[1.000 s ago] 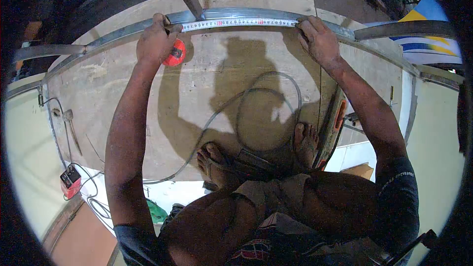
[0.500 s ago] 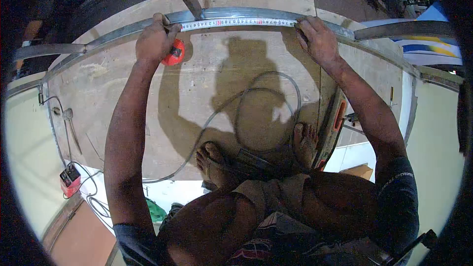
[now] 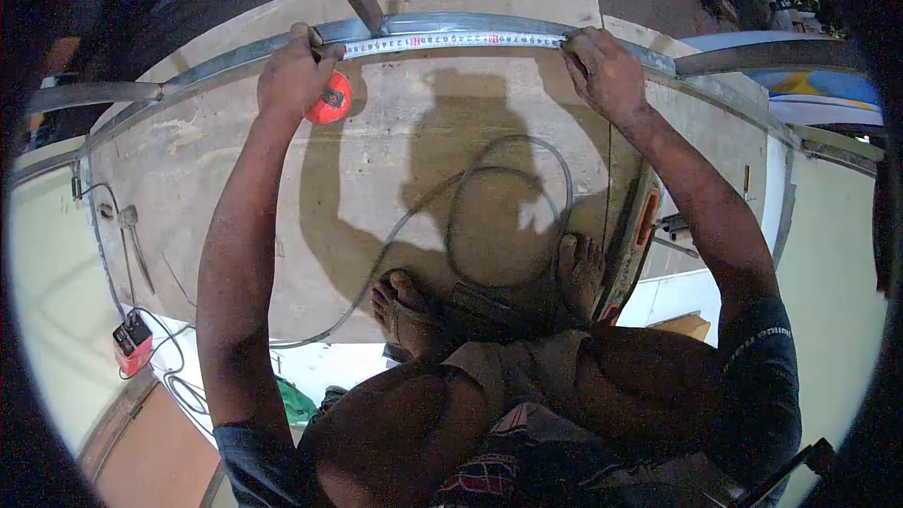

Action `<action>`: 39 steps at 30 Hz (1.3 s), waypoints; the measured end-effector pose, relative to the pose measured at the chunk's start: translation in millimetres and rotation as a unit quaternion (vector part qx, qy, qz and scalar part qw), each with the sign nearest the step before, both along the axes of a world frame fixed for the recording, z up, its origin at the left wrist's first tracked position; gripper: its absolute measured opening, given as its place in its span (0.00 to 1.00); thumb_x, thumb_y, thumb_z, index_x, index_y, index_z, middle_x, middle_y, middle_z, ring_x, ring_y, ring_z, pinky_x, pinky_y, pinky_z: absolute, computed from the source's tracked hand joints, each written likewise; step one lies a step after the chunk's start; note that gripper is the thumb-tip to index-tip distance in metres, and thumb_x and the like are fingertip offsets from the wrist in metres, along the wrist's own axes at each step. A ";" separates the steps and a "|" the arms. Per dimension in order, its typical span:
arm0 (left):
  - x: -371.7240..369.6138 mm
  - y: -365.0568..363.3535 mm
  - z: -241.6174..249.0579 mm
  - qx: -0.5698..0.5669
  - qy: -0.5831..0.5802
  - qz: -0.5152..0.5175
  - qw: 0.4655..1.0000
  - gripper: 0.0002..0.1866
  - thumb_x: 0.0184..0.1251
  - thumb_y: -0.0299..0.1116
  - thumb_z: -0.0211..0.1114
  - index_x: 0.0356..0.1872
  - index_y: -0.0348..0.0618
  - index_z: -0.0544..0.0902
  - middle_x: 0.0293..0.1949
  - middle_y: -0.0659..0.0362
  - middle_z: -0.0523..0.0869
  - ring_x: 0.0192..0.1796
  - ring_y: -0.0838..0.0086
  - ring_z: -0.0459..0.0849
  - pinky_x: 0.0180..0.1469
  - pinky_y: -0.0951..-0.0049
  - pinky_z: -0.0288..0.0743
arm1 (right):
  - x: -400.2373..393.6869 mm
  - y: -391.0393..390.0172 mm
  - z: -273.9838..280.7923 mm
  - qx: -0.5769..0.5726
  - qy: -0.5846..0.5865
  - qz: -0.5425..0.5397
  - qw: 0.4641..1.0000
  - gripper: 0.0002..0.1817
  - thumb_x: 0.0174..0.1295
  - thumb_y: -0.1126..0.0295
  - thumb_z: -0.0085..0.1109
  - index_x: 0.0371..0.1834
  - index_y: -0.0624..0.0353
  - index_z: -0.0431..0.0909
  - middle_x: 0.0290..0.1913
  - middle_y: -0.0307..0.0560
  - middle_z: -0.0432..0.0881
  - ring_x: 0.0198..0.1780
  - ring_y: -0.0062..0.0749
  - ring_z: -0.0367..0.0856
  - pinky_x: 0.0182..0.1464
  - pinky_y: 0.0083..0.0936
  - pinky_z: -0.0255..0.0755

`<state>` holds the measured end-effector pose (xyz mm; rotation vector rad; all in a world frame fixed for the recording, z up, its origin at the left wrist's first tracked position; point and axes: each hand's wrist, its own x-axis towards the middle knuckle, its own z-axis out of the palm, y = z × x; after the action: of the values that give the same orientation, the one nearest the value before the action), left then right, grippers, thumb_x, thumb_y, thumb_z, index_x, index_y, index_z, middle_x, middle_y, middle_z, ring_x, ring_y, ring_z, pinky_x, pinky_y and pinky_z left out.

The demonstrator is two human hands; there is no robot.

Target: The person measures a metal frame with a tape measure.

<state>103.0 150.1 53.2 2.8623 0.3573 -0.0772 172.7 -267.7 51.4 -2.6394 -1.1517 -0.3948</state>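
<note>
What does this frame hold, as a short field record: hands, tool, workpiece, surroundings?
left hand: left hand grips an orange tape measure case
right hand: right hand pins the tape blade end to the rail
workpiece: metal rail, with the blade stretched along it
floor: concrete slab, looped cable, spirit level
feet: bare, on the slab

— Rail [image 3: 470,24] up at twelve o'clock: bare metal, dull grey sheen, smooth. Tape blade [image 3: 451,39] along it: thin, pale, faintly glossy.

— Tape case [image 3: 330,100] at eleven, under the left hand [image 3: 293,75]: red-orange plastic, shiny. Slab [image 3: 376,188] at centre: concrete, matt, rough, stained.

— Cable [image 3: 508,146] looped on it: grey, smooth, rubbery-looking. Level [image 3: 632,240] at three: worn body, orange insert, scuffed.
</note>
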 end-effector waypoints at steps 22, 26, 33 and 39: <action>-1.6 -7.0 10.2 0.000 0.024 0.018 1.000 0.25 0.63 0.56 0.64 0.46 0.46 0.73 0.39 0.46 0.86 0.46 0.50 0.85 0.47 0.52 0.77 | 2.8 0.8 3.4 -0.044 0.018 -0.011 0.999 0.11 0.56 0.69 0.62 0.42 0.55 0.76 0.42 0.48 0.79 0.46 0.46 0.80 0.41 0.42 0.80; -1.2 -3.3 5.7 0.006 -0.001 0.003 1.000 0.25 0.63 0.56 0.65 0.46 0.46 0.73 0.39 0.46 0.86 0.45 0.50 0.86 0.47 0.52 0.77 | 2.0 1.3 3.5 -0.012 0.005 -0.006 1.000 0.11 0.56 0.69 0.61 0.42 0.55 0.76 0.42 0.48 0.78 0.46 0.47 0.80 0.41 0.42 0.80; -1.1 -3.6 5.6 -0.017 0.004 0.007 1.000 0.25 0.63 0.56 0.65 0.45 0.45 0.73 0.38 0.45 0.86 0.45 0.50 0.86 0.47 0.52 0.77 | 5.1 -3.9 -0.5 -0.039 -0.011 0.000 0.999 0.13 0.56 0.68 0.62 0.43 0.56 0.77 0.46 0.48 0.79 0.48 0.47 0.81 0.42 0.41 0.81; -1.9 -1.1 2.1 -0.017 -0.010 -0.010 1.000 0.24 0.64 0.55 0.65 0.44 0.44 0.73 0.35 0.46 0.86 0.42 0.50 0.86 0.44 0.53 0.78 | 2.8 0.3 3.8 -0.020 -0.005 -0.002 1.000 0.11 0.58 0.71 0.63 0.43 0.57 0.77 0.39 0.48 0.78 0.42 0.47 0.79 0.39 0.40 0.78</action>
<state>101.1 149.0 55.3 2.8301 0.3214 -0.0577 175.5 -267.4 55.2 -2.6779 -1.1683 -0.3891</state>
